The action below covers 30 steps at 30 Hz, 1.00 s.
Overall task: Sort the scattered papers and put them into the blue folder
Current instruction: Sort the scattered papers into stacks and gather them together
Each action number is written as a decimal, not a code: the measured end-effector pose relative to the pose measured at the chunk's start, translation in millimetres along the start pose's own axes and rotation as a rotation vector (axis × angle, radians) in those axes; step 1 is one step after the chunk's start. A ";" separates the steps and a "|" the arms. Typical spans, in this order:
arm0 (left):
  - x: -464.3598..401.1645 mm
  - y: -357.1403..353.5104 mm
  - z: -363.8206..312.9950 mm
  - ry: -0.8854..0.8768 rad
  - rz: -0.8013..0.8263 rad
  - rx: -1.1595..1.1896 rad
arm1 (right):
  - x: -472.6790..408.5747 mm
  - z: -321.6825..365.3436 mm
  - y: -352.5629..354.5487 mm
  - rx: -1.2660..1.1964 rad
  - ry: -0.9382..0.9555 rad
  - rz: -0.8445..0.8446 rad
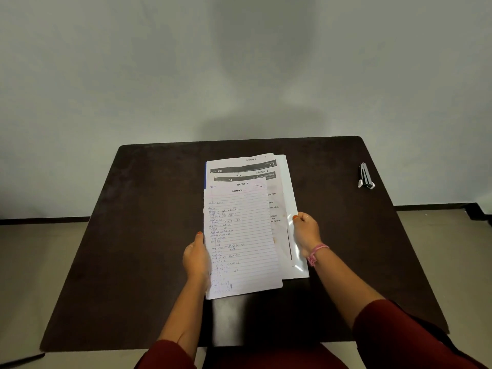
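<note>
Head view, one moment at a dark brown table [149,235] against a pale wall.

Left hand [195,258] lay along the left edge of a stack of papers [241,235], thumb on top of the sheets, fingers out of sight beneath them; it gripped that edge. The topmost sheet, just right of this hand, was a lined handwritten page [239,249] with a ragged left margin. Beyond the fingertips, farther from the person, printed sheets [242,170] with dark header bars fanned out from under it, headings reading "SECTION 1".

Right hand [306,231] held the right side of the stack, fingers curled, thumb pressed to a glossy clear plastic cover [296,251] that showed glare below the wrist. A pink bracelet [316,253] sat on that wrist. Both forearms came out of dark red sleeves [399,334].

Blue folder [205,177]: only a thin blue strip showed, up beyond the left hand, along the left edge of the printed sheets and under them. Whether the clear cover belonged to it could not be told.

Well off to the right of the right hand, near the table's far right edge, lay a small silver stapler-like object [365,175], apart from everything else.
</note>
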<state>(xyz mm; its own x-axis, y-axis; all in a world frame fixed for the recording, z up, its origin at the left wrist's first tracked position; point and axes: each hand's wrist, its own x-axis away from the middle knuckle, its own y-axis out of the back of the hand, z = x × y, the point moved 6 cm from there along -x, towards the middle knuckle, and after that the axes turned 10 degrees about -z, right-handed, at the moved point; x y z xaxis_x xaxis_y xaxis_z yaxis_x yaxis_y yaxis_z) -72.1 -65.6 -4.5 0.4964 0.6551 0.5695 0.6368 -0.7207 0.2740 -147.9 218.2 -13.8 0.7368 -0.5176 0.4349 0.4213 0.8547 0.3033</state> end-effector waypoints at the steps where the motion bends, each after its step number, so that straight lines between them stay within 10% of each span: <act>1: 2.1 -1.0 3.5 0.006 0.001 -0.004 | -1.1 -2.8 2.6 0.008 -0.002 0.006; 23: 5.7 2.0 42.4 0.008 -0.017 -0.042 | -15.3 -22.1 36.3 0.277 0.026 0.055; 30: 2.5 2.5 19.1 -0.114 -0.024 -0.067 | 2.8 27.3 15.0 0.320 0.287 0.045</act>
<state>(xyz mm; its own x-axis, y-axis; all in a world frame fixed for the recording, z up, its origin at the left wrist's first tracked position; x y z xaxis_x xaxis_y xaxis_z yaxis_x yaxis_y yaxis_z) -57.9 -61.4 -17.2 0.5477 0.6914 0.4711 0.6104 -0.7153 0.3402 -154.0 228.5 15.1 0.8869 -0.4092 0.2143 0.2333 0.7973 0.5567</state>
